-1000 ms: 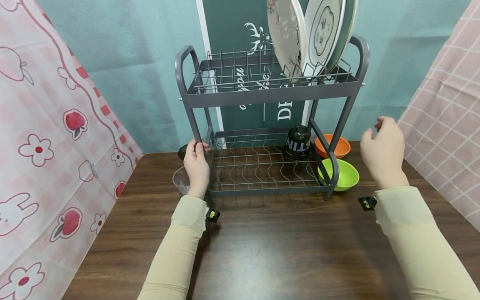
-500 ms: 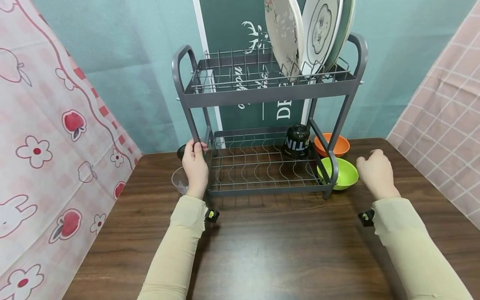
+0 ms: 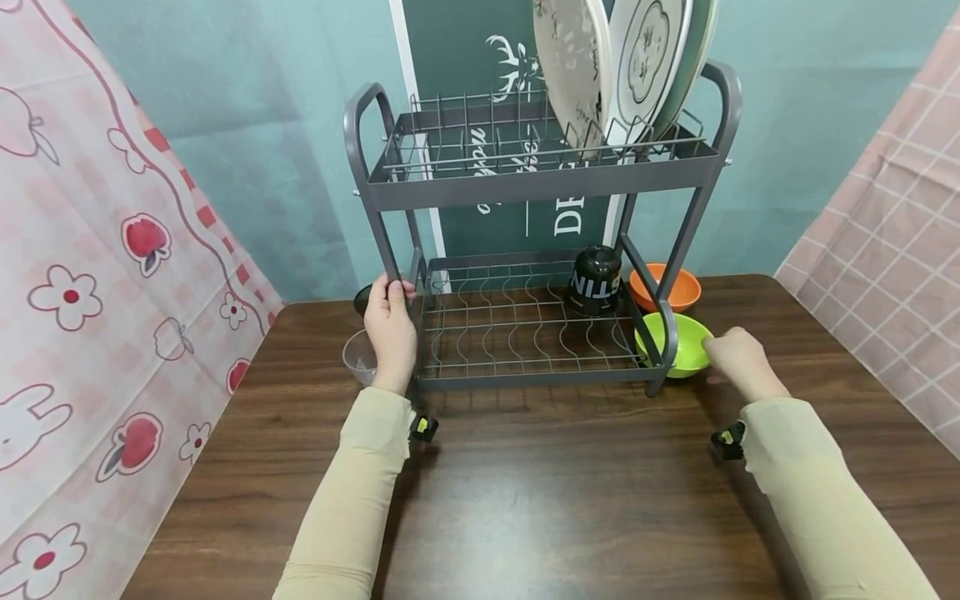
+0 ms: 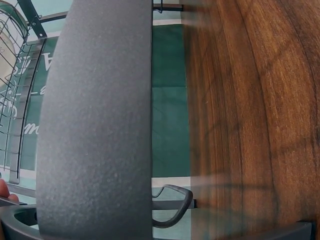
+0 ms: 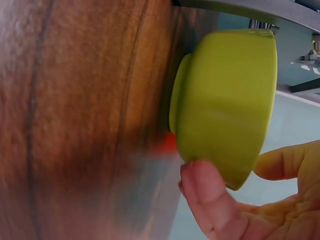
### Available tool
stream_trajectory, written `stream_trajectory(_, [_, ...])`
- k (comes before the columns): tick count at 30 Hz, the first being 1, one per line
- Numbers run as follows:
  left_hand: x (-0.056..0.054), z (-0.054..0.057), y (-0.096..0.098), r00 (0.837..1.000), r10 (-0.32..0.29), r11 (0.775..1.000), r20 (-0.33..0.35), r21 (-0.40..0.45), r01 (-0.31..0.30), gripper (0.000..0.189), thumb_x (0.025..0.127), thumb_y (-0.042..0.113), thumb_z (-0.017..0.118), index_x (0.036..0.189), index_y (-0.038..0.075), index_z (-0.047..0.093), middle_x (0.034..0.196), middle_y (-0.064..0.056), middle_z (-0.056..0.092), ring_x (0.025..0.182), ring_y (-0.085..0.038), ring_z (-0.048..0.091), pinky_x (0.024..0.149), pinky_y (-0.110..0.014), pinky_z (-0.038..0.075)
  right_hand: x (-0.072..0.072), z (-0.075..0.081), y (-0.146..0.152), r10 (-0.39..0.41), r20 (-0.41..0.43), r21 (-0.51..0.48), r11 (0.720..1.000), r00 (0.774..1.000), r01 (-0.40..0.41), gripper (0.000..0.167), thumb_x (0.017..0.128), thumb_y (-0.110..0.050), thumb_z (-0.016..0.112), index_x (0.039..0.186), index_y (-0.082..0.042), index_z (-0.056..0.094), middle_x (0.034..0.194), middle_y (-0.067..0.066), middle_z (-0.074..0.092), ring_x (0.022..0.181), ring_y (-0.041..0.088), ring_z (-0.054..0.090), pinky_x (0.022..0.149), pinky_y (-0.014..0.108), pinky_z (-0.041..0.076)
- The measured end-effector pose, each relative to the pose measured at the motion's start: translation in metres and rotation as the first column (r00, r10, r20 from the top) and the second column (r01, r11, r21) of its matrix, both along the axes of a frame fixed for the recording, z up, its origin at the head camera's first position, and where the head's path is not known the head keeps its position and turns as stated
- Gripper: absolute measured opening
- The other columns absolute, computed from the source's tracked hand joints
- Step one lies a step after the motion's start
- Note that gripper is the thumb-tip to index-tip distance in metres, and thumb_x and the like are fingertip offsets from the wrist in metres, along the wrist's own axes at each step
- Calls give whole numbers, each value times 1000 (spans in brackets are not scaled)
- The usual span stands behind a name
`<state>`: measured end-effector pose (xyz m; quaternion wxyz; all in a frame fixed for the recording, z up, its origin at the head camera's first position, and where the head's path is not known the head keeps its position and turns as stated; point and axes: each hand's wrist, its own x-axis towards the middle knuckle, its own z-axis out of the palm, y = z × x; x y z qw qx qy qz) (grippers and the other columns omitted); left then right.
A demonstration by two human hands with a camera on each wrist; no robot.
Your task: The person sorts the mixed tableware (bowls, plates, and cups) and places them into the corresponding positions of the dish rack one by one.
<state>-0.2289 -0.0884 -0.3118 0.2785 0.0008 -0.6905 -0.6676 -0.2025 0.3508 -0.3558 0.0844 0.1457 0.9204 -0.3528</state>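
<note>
My left hand point(image 3: 392, 342) grips the left front upright of a grey two-tier dish rack point(image 3: 540, 187). In the left wrist view a wide grey bar fills the middle, and only fingertips point(image 4: 5, 192) show at the left edge. At the rack's right foot sits a lime-green bowl point(image 3: 687, 354), upright on the table. My right hand point(image 3: 741, 360) pinches its right rim. Seen from the right wrist, the fingers point(image 5: 207, 185) lie along the bowl's outer wall and the thumb is at the rim.
An orange bowl point(image 3: 678, 290) stands behind the green one. An upside-down black mug point(image 3: 595, 283) is on the lower tier; several plates point(image 3: 573, 75) stand upright above. Left of the rack are a clear cup point(image 3: 358, 354) and a dark bowl point(image 3: 362, 300), partly hidden by my left hand.
My right hand has come down and left from beside the rack to the green bowl's rim and taken hold of it. My left hand has stayed on the rack's upright.
</note>
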Motion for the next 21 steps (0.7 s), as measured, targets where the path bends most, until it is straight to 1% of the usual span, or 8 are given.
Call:
stream_trajectory(2, [0, 0, 0, 1000, -1, 1000, -1, 3, 1, 28, 99, 14, 38, 108, -6, 55, 94, -16, 58, 89, -18, 56, 85, -22, 43, -1, -2, 0, 0, 33, -70, 998, 999, 3, 34, 87, -18, 28, 92, 12, 43, 76, 18, 57, 59, 22, 67, 61, 37, 56])
stream_trajectory(3, [-1, 0, 0, 1000, -1, 1000, -3, 5, 1, 28, 99, 14, 38, 108, -7, 55, 94, -16, 58, 88, -16, 56, 85, -22, 43, -2, -3, 0, -3, 50, -105, 994, 999, 9, 36, 86, -17, 27, 95, 15, 43, 74, 17, 58, 59, 22, 67, 63, 38, 56])
stream_trajectory(6, [-2, 1, 0, 1000, 1, 1000, -10, 6, -1, 27, 99, 14, 38, 107, -7, 55, 93, -16, 58, 86, -13, 55, 84, -22, 43, -3, -5, -1, -19, 98, -173, 984, 995, 36, 46, 86, -14, 24, 110, 24, 36, 71, 13, 60, 59, 20, 67, 65, 38, 56])
stream_trajectory(9, [-3, 1, 0, 1000, 9, 1000, -20, 5, -9, 26, 99, 13, 39, 105, -6, 56, 91, -15, 58, 85, -12, 55, 84, -22, 43, -3, -4, -2, -24, 129, -235, 971, 991, 54, 50, 87, -11, 23, 119, 26, 29, 67, 10, 61, 60, 19, 67, 67, 37, 57])
stream_trajectory(12, [-3, 2, -1, 1000, 12, 1000, -27, 6, -12, 26, 99, 13, 39, 105, -6, 56, 90, -13, 58, 84, -12, 55, 83, -21, 43, -4, -4, -3, -24, 145, -278, 959, 989, 64, 43, 87, -9, 22, 113, 23, 33, 63, 7, 61, 59, 17, 67, 67, 34, 57])
stream_trajectory(16, [-3, 2, -1, 1000, 16, 1000, -26, 3, -16, 26, 99, 13, 39, 104, -7, 56, 89, -13, 58, 84, -13, 55, 83, -21, 42, -5, -5, -3, -29, 150, -334, 939, 988, 78, 32, 88, -6, 21, 104, 17, 37, 63, 7, 61, 59, 15, 67, 66, 32, 56])
stream_trajectory(19, [-3, 1, -1, 1000, 13, 1000, -22, 7, -13, 27, 99, 13, 39, 104, -7, 56, 90, -14, 58, 86, -17, 56, 83, -21, 43, -4, -6, -1, -25, 147, -351, 933, 989, 76, 29, 88, -5, 21, 102, 15, 37, 68, 8, 60, 60, 15, 68, 67, 31, 56])
stream_trajectory(21, [-3, 0, -1, 1000, 9, 1000, -18, 13, -9, 26, 99, 13, 39, 104, -7, 55, 90, -14, 58, 87, -19, 56, 83, -21, 43, -3, -6, 1, -27, 148, -356, 931, 989, 79, 32, 88, -4, 21, 105, 17, 37, 70, 9, 60, 61, 15, 68, 68, 31, 56])
